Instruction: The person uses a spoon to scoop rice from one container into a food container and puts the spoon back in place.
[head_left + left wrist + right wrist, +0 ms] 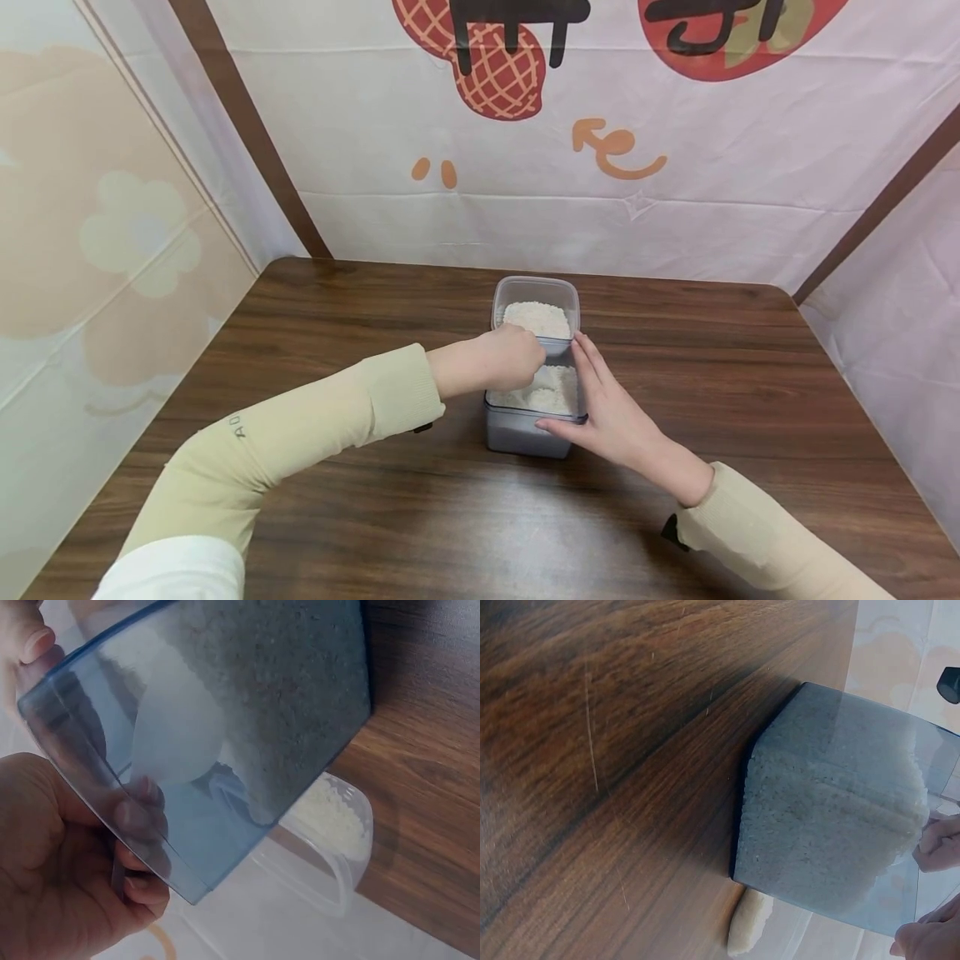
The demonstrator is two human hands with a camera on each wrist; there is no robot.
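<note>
A blue-tinted clear container (525, 435) of white rice (551, 392) stands on the table. My left hand (513, 357) is over its left side, fingers curled around the handle of a translucent scoop (180, 724). Through the container wall in the left wrist view, the scoop's rounded bowl shows against the rice; in the head view the hand hides it. My right hand (611, 412) holds the container's right side, thumb at the near rim and fingers toward the far right corner. The right wrist view shows the rice sloping inside the container.
Directly behind the blue container is a smaller clear tub (536, 287) with some rice in it. Both stand on a dark wood-grain table (360, 317). A printed cloth backdrop (525, 225) rises behind the table's far edge, with more cloth at both sides.
</note>
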